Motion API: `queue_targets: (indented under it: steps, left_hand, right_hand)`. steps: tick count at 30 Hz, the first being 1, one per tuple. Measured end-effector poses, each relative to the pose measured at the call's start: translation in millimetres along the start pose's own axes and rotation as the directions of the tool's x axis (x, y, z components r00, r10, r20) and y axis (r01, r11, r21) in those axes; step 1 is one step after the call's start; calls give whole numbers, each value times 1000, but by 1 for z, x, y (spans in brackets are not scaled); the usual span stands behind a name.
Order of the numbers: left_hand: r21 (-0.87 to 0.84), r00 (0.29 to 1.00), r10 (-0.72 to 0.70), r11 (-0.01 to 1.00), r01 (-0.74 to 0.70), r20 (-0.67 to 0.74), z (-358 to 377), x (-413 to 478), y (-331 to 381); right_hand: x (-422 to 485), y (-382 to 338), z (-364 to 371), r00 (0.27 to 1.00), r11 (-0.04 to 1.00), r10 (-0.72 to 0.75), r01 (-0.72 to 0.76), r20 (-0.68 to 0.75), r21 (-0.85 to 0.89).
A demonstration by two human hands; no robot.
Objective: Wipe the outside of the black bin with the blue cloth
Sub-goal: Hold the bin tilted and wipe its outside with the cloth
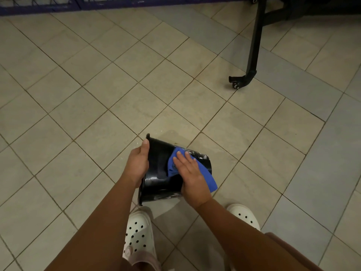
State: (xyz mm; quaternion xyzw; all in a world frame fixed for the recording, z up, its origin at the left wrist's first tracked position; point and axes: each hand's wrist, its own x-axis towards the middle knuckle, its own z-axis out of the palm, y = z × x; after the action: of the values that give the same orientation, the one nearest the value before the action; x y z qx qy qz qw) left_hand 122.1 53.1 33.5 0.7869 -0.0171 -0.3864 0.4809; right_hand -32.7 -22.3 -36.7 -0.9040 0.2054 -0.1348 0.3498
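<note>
Beige floor tiles (175,85) are seen beneath the black bin (158,167), which is held on its side above a pair of white clogs (138,231). The bin's rim is gripped by the left hand (137,163), with the thumb laid along its edge. The blue cloth (208,178) is pressed flat against the bin's outer wall by the right hand (190,173), fingers straight and slightly spread. The bin's long axis is laid left to right, mouth leftward, base rightward. A black wheeled leg (254,45) is seen well apart.
</note>
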Motion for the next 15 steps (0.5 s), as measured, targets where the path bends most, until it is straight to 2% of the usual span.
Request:
queue_targets:
  steps: [3,8,11,15]
  left_hand:
    - [38,1000,10,999,-9,-8,-2,-2,0]
    - [-29,998,15,999,-13,62,-8,-1,-1]
    - [-13,997,7,1000,-6,71,-8,3,1]
    - [-19,996,-92,996,92,-1,-5,8,6]
  right_hand:
    - [-9,3,1,1000,1000,-9,9,21,-1]
    - [-2,6,-1,992,996,-78,81,97,-33]
    - [0,7,-9,998,999,-3,6,62,-53]
    - [-11,-3,3,999,997,38,-38,-7,-65]
